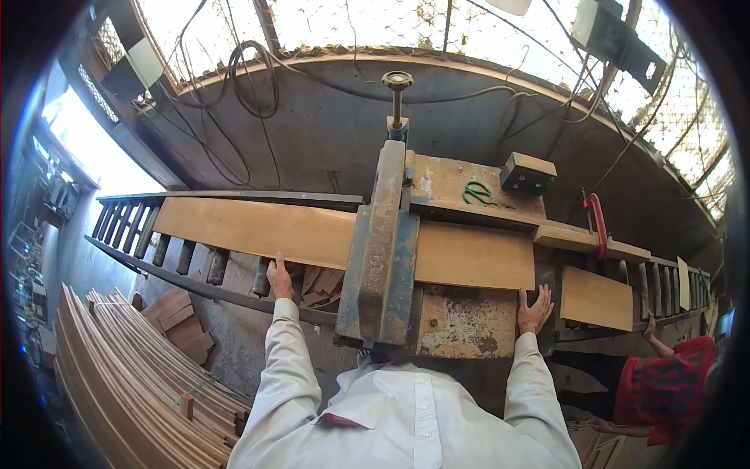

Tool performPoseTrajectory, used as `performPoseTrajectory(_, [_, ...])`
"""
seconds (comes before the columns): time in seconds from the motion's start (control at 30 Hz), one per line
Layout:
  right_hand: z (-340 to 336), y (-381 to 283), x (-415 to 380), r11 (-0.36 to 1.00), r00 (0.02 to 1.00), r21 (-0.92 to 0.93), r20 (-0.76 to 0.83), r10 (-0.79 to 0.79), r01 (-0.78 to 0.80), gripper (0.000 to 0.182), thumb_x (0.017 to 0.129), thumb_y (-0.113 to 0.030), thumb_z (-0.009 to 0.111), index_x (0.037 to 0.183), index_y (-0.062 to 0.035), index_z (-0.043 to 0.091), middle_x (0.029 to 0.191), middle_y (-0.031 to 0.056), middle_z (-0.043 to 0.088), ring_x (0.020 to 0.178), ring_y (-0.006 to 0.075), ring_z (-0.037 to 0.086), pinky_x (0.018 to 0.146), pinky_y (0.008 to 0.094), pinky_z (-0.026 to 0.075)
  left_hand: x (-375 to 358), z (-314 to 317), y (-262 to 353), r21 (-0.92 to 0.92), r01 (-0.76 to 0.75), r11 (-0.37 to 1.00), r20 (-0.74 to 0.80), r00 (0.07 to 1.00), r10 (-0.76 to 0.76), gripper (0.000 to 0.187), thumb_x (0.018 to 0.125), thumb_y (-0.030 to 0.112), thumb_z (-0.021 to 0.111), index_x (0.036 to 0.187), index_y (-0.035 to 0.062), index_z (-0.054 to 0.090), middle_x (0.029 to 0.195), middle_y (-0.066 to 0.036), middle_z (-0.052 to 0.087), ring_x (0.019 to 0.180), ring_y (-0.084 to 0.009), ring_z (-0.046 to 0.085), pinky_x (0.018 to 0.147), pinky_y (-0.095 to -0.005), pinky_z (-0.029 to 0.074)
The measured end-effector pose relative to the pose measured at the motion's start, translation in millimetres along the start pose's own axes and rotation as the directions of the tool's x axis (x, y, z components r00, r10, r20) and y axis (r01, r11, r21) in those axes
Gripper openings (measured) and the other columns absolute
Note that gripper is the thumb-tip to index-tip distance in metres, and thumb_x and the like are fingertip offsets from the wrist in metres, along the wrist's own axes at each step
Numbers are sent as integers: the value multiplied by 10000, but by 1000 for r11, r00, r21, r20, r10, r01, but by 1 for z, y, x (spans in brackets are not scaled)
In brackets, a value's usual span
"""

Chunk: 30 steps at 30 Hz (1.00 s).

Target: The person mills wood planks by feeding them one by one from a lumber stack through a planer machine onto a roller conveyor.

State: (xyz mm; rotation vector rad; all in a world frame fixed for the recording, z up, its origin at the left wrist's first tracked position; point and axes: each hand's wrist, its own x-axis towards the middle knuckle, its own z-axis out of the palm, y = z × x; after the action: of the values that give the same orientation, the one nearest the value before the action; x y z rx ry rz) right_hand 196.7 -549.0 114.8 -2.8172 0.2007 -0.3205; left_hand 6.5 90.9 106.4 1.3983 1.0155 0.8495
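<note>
A long, light-brown wooden board (pixel 258 229) lies across the machine, passing under the blue and grey saw head (pixel 380 258). Its right part (pixel 475 256) shows on the other side of the head. My left hand (pixel 280 279) is at the board's near edge, left of the head, one fingertip over the top face; some fingers are hidden. Beside the board's right end is my right hand (pixel 535 313), its fingers spread and touching the near corner. A shorter wooden piece (pixel 597 298) lies on the rollers further right, apart from the long board.
Roller tracks (pixel 186 256) extend both ways. A red clamp (pixel 597 225) grips the wooden fence (pixel 564 237); a wood block (pixel 528 173) sits behind. Long strips (pixel 141 367) are stacked at lower left. A co-worker in a red shirt (pixel 664 391) stands at right, one hand near the rollers.
</note>
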Motion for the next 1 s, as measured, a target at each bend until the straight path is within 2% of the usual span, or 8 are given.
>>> performPoseTrajectory(0.1, [2,-4,0,1000,1000,4,-8,1,-1,735,909,-627,505,1386,-70,458,1526,104,369,1447,256,266,1202,460,135,28,-17,-42,329,-44,943,-7,999,49,458,997,410,536,958,-40,607,866,-80,631,798,-154,572,746,-322,485])
performPoseTrajectory(0.17, [-1,5,3,999,999,-16,18,-31,31,715,923,-620,485,1371,-64,474,1520,116,377,1443,264,275,1198,464,147,28,-9,-55,142,-254,957,64,967,247,479,997,426,526,939,-42,610,865,-82,643,797,-161,586,717,-339,495])
performPoseTrajectory(0.23, [9,7,0,998,997,50,-73,-27,31,695,941,-618,443,1374,-75,473,1508,112,396,1444,255,275,1203,447,134,15,0,-25,-64,54,997,24,998,-53,494,993,434,533,965,-53,609,962,-112,659,847,-180,595,753,-340,495])
performPoseTrajectory(0.53, [15,12,4,995,998,103,-57,3,3,706,944,-610,438,1388,-62,461,1510,125,392,1427,277,301,1200,436,137,22,-11,-27,-1,55,998,92,994,-55,538,999,465,509,982,-64,605,913,-104,612,809,-186,527,736,-336,475])
performPoseTrajectory(0.6, [13,5,7,929,994,359,-23,107,-92,714,947,-594,462,1380,-27,459,1493,170,396,1406,313,332,1181,429,196,38,-17,-47,46,85,995,150,984,-91,536,990,486,503,1101,-30,594,1050,-121,627,901,-233,605,743,-370,545])
performPoseTrajectory(0.77, [32,-63,-44,222,872,956,61,485,-190,583,940,-340,628,1344,26,422,1378,232,464,1237,298,511,1040,365,422,54,-28,-58,38,128,991,250,959,-133,527,984,496,503,1152,4,583,1102,-99,626,958,-239,604,758,-400,544])
performPoseTrajectory(0.9, [45,-106,-63,-218,755,747,653,65,-628,506,937,-312,639,1299,-1,473,1221,145,549,1112,256,568,926,435,505,31,-21,-25,-23,230,973,248,944,-218,533,954,523,535,1223,63,562,1162,-100,603,1043,-245,581,795,-424,539])
performPoseTrajectory(1.0, [75,-122,-45,-372,702,634,708,-74,-678,460,949,-267,639,1287,-2,472,1270,153,530,1130,294,566,975,468,490,31,-18,-27,-100,238,966,233,950,-209,530,947,515,554,1222,62,568,1160,-95,607,1034,-246,586,778,-421,537])
